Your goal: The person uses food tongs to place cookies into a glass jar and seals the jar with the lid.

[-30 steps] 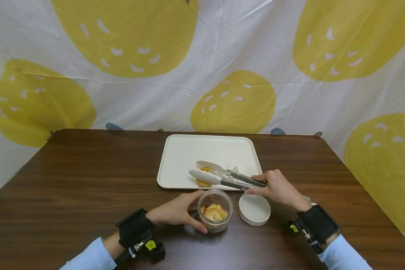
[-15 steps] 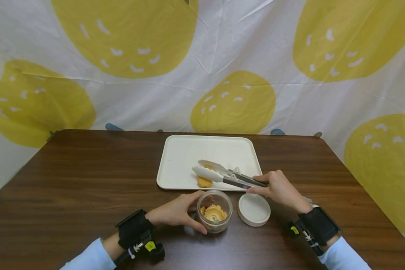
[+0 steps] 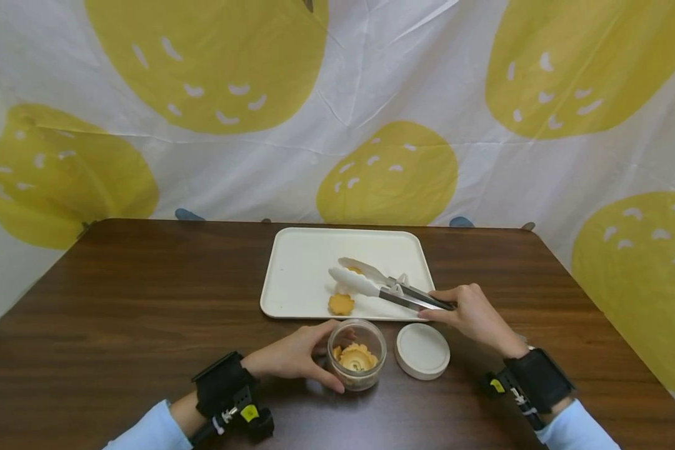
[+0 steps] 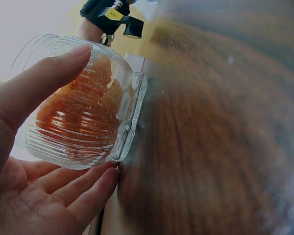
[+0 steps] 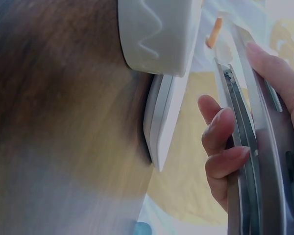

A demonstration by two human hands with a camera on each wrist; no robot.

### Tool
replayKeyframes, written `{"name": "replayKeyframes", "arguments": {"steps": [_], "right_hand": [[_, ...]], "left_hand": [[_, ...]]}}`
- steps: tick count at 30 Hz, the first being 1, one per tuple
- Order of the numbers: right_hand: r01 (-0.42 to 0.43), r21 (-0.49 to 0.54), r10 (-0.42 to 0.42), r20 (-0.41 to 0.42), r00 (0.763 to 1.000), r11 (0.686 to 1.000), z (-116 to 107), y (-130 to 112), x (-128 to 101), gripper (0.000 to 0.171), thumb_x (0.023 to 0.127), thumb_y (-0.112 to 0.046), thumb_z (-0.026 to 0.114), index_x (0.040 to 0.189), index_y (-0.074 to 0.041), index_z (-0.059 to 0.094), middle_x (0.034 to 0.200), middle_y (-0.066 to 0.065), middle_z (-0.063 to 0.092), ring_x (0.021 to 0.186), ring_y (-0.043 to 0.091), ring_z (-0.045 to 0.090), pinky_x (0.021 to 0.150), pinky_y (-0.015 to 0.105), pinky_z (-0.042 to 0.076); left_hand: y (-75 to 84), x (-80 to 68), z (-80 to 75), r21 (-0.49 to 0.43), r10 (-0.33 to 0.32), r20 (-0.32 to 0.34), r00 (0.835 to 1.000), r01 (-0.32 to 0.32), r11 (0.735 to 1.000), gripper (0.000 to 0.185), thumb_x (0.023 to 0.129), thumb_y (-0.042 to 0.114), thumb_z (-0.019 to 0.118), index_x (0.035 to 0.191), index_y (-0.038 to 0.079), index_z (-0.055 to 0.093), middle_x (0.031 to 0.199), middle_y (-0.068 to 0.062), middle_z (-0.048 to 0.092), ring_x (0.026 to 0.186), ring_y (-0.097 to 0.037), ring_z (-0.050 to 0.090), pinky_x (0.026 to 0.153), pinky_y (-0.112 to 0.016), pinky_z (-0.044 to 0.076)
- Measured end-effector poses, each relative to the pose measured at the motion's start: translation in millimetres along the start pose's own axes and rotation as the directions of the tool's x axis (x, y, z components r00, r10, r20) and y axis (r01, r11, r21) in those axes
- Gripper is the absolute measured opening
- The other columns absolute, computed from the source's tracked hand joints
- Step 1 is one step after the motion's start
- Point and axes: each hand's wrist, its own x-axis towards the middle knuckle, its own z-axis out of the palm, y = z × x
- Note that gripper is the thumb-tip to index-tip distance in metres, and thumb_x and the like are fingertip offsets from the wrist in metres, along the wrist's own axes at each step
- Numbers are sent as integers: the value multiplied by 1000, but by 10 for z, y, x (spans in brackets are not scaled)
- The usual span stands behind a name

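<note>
My left hand [image 3: 309,356] grips a clear ribbed jar [image 3: 357,355] with cookies inside, standing on the table near its front edge. In the left wrist view the fingers [image 4: 49,73] wrap the jar [image 4: 83,112]. My right hand [image 3: 467,309] holds white-tipped metal tongs [image 3: 382,286] by the handles, tips over the white tray [image 3: 298,262]. A bit of yellow cookie [image 3: 355,270] shows between the blades. Another cookie [image 3: 341,304] lies on the tray's front edge. The right wrist view shows my fingers [image 5: 220,147] curled round the tongs [image 5: 255,161].
The jar's white lid [image 3: 422,350] lies flat to the right of the jar, under my right hand; it also appears as the lid [image 5: 157,34] in the right wrist view. A yellow-spotted white cloth [image 3: 337,112] hangs behind the dark wooden table [image 3: 146,300].
The tongs have risen and moved back and to the right, uncovering the cookie at the tray's front edge. My left hand has stayed on the jar.
</note>
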Motion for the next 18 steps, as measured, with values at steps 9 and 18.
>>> {"name": "replayKeyframes", "arguments": {"steps": [9,18], "right_hand": [[1,-3,-1,9,1000,1000,-26,37,-45,45,70,-33,73,99,0,67,86,11,67,64,6,54,54,18,44],[25,3,-25,3,1000,1000,-83,56,-108,41,71,-32,73,97,-1,69,84,8,68,63,3,53,56,19,45]], "left_hand": [[0,0,5,-18,-10,6,1000,10,1000,74,68,14,77,128,2,36,125,-10,47,117,-21,44,94,-21,37],[-8,6,-1,1,-6,-6,1000,6,1000,71,68,15,78,125,3,39,123,-9,48,117,-20,44,95,-22,36]]}}
